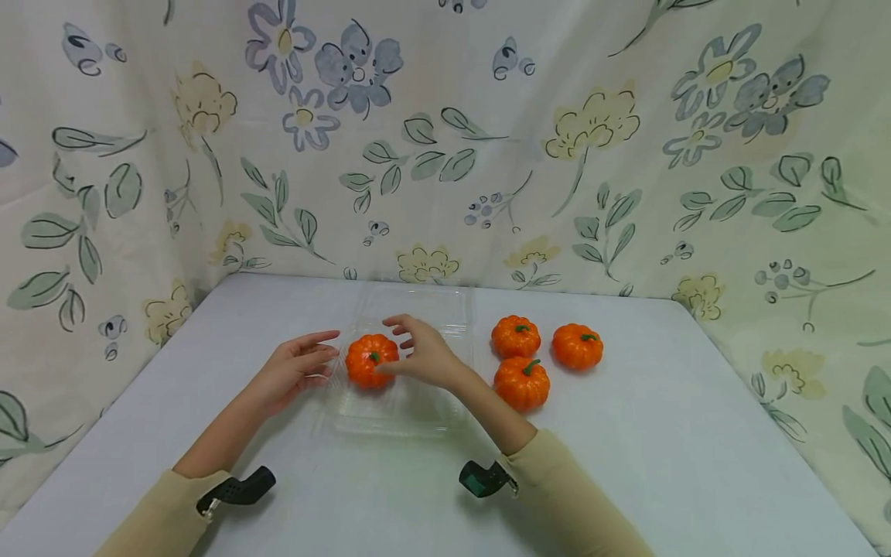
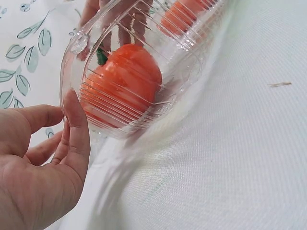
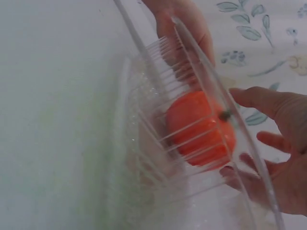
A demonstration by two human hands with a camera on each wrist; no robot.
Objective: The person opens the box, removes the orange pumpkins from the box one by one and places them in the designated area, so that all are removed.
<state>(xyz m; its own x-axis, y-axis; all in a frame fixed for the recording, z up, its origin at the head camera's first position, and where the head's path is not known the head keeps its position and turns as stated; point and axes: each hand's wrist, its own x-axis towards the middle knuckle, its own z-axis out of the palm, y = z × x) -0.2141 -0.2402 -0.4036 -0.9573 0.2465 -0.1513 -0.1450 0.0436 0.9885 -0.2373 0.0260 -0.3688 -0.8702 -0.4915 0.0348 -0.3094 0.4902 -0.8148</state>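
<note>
A clear plastic box (image 1: 414, 424) lies on the table, its walls ribbed. Inside its left part sits an orange toy pumpkin (image 1: 371, 360) with a green stem. My left hand (image 1: 295, 371) is at the box's left side; in the left wrist view its fingers (image 2: 76, 120) rest against the outer wall, fairly straight. Over the box, my right hand (image 1: 426, 357) is spread beside the pumpkin, thumb and fingers apart. In the right wrist view its fingers are loosely bent near the pumpkin (image 3: 199, 129); whether they touch it I cannot tell.
Right of the box, three more orange pumpkins stand close together: one at the back (image 1: 516, 337), one in front (image 1: 521, 384) and one farther right (image 1: 578, 347). A floral curtain (image 1: 431, 147) hangs behind the white table (image 1: 661, 433).
</note>
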